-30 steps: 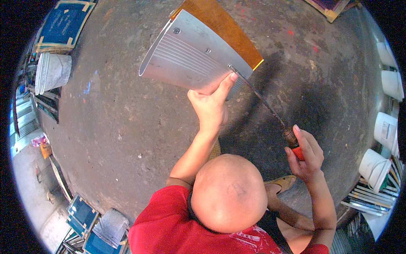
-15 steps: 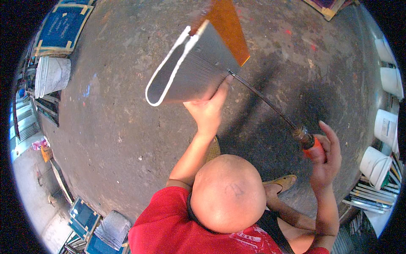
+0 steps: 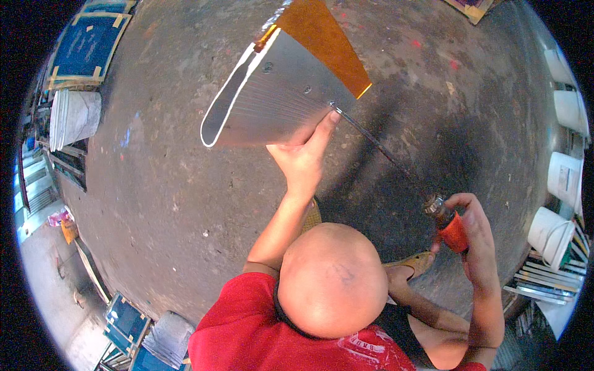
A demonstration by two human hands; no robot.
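Note:
My left hand (image 3: 303, 157) grips a screen-printing squeegee from below, its thumb lying along the metal near the screwdriver tip. The squeegee's grey metal holder (image 3: 266, 102) is folded into a hollow loop with a bright cut end, and several screws show along its side. From its upper edge sticks a flat amber blade (image 3: 328, 46). My right hand (image 3: 477, 238) is closed around the orange and dark handle of a long screwdriver (image 3: 385, 153). The screwdriver's tip meets the screw nearest my left thumb. The far side of the holder is hidden.
White buckets (image 3: 549, 236) line the right side, beside a stack of thin frames (image 3: 541, 284). Blue framed screens (image 3: 88, 46) lean at the upper left above another white bucket (image 3: 75, 119). Beneath my hands is a stained concrete floor (image 3: 185, 198).
The squeegee has shifted slightly left and turned, showing more screws on its side. My right hand has changed its hold on the screwdriver handle: the raised index finger is now bent over it.

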